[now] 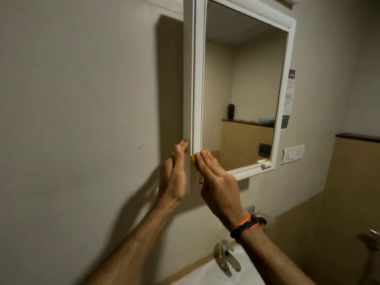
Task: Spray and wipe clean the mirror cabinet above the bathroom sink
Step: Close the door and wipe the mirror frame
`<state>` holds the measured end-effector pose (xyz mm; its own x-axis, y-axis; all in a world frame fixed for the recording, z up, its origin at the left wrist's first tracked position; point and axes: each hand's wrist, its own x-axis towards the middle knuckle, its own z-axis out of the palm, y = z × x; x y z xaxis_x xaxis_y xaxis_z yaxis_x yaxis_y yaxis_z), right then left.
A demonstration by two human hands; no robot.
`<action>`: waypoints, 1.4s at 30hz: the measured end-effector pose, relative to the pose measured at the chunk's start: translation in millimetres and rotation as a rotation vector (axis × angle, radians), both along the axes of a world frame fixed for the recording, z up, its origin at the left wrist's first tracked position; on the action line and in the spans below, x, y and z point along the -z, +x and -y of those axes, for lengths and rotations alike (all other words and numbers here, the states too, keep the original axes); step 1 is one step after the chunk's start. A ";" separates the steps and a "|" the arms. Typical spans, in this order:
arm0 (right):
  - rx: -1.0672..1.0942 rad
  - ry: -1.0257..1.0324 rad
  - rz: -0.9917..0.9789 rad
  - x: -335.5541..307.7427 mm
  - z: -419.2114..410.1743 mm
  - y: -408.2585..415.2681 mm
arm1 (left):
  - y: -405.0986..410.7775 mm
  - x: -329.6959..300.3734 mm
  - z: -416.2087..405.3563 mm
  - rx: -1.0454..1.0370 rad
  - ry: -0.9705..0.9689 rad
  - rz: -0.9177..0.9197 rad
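Observation:
The white-framed mirror cabinet (198,79) hangs on the wall above the sink. Its mirror (242,95) reflects the room. My left hand (173,175) lies flat with straight fingers against the cabinet's left side near the bottom corner. My right hand (216,179) presses a yellow cloth (193,158) with straight fingers onto the lower left of the door frame. Only a small corner of the cloth shows past my fingers. No spray bottle is in view.
A white sink (207,274) with a chrome tap (226,258) sits below my arms. A switch plate (292,154) is on the wall right of the cabinet, with a paper label (289,93) above it. A dark ledge (357,137) runs at far right.

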<state>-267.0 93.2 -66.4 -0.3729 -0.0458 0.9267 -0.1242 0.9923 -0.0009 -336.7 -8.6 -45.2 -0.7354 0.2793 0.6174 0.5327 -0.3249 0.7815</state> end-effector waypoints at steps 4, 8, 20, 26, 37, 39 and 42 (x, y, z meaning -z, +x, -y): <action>0.128 0.062 0.173 44.8 16.2 -3.5 | 8.0 34.9 4.7 0.027 -0.048 0.103; 0.220 0.142 0.324 79.6 23.7 0.8 | 14.3 57.8 7.8 0.063 -0.095 0.175; -0.038 -0.250 0.203 79.4 18.5 41.0 | 43.3 72.5 18.9 0.024 -0.297 0.335; -0.031 -0.018 0.467 62.3 8.6 25.9 | 64.7 62.1 8.1 0.048 -0.228 0.462; -0.049 -0.115 0.221 56.4 -7.8 32.8 | 71.0 63.8 -2.9 -0.039 -0.115 0.520; -0.040 -0.076 0.227 48.1 -11.3 25.3 | 68.4 63.2 -3.5 -0.019 -0.057 0.554; -0.004 0.049 0.434 54.8 -14.8 13.3 | 65.2 65.6 -3.6 0.008 -0.019 0.580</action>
